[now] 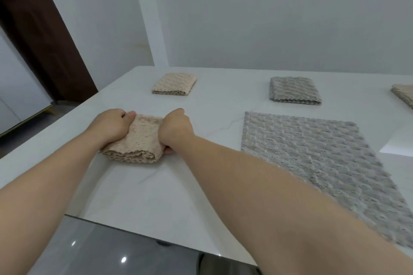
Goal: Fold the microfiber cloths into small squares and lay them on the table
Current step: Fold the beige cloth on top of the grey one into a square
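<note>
Counted five cloths on the white bench (pixel 156 196): three beige, two grey. Found four folded into small squares and one spread open.

Saw two hands, both clamped on the held cloth (pixel 136 138), a beige folded square lying near the left edge of the bench, roughly midway between the near and far edges. Gripped its left side with the left hand (pixel 109 126), fingers curled onto the pile and thumb at the far left corner. Gripped its right side with the right hand (pixel 175 128), knuckles up and fingertips tucked under the right edge. Set apart from each other, with only the cloth between.

Noted the far beige cloth (pixel 174 84) folded toward the far left corner, well apart from the hands. Noted the grey square (pixel 294 90) folded along the far edge, further right. Caught only part of the cut-off cloth (pixel 403 95), beige and folded, at the right of the view near the far edge. Found the flat grey cloth (pixel 312 163) unfolded on the right half of the bench, reaching toward the near edge, just beside the right forearm.

Glimpsed a dark brown door frame (pixel 40 35) beyond the left edge, a white wall (pixel 268 18) behind the far edge and glossy grey floor (pixel 111 248) below the near edge.
</note>
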Available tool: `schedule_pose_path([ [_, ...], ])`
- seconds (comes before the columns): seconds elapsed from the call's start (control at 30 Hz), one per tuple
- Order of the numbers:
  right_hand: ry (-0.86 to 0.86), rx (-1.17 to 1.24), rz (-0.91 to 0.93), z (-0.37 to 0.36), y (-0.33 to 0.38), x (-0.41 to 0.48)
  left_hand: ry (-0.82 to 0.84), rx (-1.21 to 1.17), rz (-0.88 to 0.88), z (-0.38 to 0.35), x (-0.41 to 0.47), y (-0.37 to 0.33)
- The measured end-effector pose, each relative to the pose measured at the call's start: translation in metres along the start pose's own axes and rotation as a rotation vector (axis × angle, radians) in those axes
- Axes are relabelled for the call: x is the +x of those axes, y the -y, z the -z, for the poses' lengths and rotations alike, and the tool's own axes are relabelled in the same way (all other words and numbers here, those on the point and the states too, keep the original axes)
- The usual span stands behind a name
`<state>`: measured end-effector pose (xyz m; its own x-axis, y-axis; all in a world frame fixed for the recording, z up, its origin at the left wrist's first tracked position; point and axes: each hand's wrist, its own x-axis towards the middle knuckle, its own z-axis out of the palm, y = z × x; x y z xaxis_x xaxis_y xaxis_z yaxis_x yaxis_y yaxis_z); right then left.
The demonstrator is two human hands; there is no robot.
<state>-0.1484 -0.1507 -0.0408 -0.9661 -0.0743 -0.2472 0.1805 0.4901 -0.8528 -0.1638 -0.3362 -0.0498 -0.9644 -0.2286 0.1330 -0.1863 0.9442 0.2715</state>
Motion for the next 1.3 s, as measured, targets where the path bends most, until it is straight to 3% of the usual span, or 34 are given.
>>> schedule_pose_path([
  [0.27, -0.015, -0.145, 0.059, -0.028, 0.014, 0.005, -0.005, 0.166, 0.090, -0.002, 0.006, 0.028],
  [0.4, -0.020, -0.239, 0.076, -0.025, 0.013, 0.007, -0.097, 0.296, 0.187, -0.008, 0.002, 0.024],
  [0.5, -0.040, -0.373, 0.130, -0.018, 0.013, 0.005, -0.177, 0.256, 0.234, -0.005, -0.004, 0.017],
  [0.6, -0.142, -0.647, 0.332, -0.015, 0.009, -0.002, -0.269, 0.056, 0.070, 0.001, -0.013, 0.013],
  [0.7, -0.289, -0.756, 0.683, -0.021, -0.002, -0.007, -0.210, -0.082, -0.168, 0.000, -0.024, 0.014],
  [0.77, -0.169, -0.776, 0.742, -0.025, -0.009, -0.006, -0.094, -0.095, -0.236, -0.006, -0.029, 0.018],
  [0.9, 0.203, -0.797, 0.533, -0.024, -0.024, 0.000, 0.116, -0.116, -0.189, -0.015, -0.026, 0.036],
  [1.13, 0.291, -0.840, 0.490, -0.014, -0.023, 0.002, 0.216, -0.078, -0.218, -0.014, -0.022, 0.040],
  [1.3, 0.293, -0.817, 0.492, -0.016, -0.027, -0.001, 0.316, 0.114, -0.218, -0.006, -0.024, 0.029],
])
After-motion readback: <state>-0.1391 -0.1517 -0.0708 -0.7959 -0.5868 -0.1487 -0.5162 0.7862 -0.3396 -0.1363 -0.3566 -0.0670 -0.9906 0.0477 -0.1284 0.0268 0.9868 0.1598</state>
